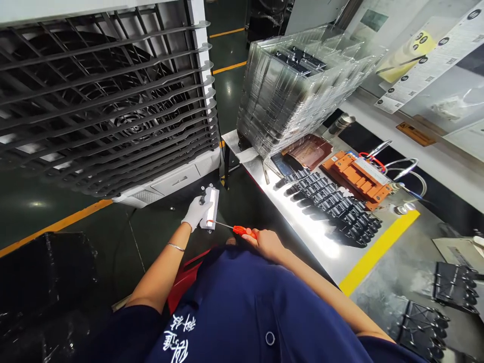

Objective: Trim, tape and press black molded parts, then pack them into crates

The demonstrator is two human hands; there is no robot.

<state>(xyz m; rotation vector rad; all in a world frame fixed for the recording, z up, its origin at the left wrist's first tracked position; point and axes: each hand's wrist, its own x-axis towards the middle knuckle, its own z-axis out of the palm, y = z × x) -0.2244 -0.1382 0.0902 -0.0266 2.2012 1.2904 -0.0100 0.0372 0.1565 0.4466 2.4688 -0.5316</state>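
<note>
My left hand, in a white glove, is closed on the side of a pale rectangular part with a bright, shiny face and small lugs at its ends. What this part is I cannot make out. My bare right hand grips the red handle of a screwdriver-like tool. The tool's thin metal shaft points left, and its tip is at the lower part of the bright face; I cannot tell if it touches. Both hands are in front of my body, above the dark floor.
To the right stands a metal table with rows of black moulded parts, an orange fixture with hoses, and stacked clear plastic trays. A large louvred fan unit is at upper left. Black plastic wrapping lies lower left.
</note>
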